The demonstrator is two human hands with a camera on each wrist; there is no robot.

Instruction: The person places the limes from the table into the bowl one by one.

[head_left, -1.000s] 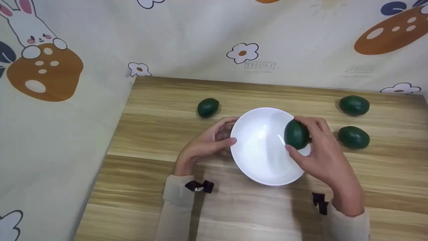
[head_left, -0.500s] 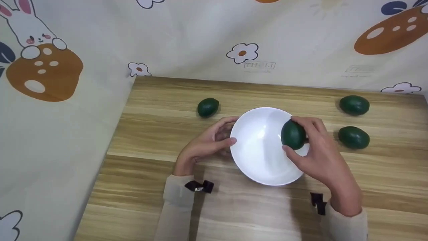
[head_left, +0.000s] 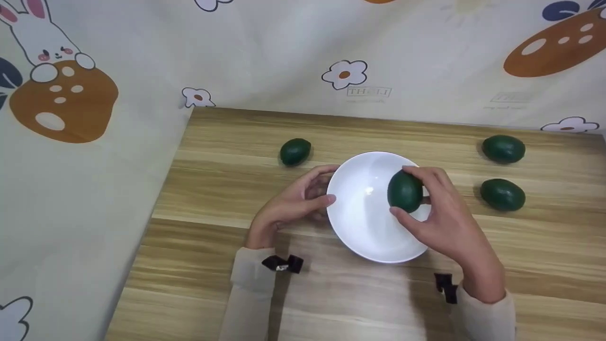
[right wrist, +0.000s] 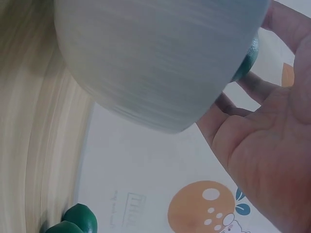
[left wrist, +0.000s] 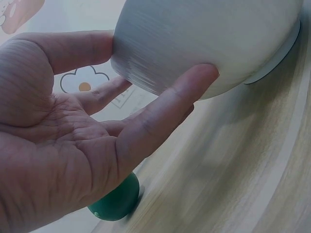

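Observation:
A white bowl (head_left: 364, 227) stands on the wooden table, its inside facing up. Against its left outer wall rest the spread thumb and fingers of my left hand (head_left: 296, 199); the left wrist view shows them fairly straight. My right hand (head_left: 445, 220) grips a dark green avocado (head_left: 405, 192) between thumb and fingers, over the right half of the bowl. From the right wrist, the bowl's outer wall (right wrist: 155, 58) hides most of this avocado (right wrist: 248, 58). Behind my left hand lies another avocado (head_left: 295, 152).
Two more avocados lie to the right, one farther back (head_left: 503, 148) and one nearer (head_left: 503, 194). A pale printed cloth (head_left: 265, 57) rises along the table's back and left edges. Wood surface (head_left: 199, 265) extends in front of and beside the bowl.
My right hand has shifted left with the avocado, from the bowl's right rim farther over its inside. My left hand and the bowl have stayed in place.

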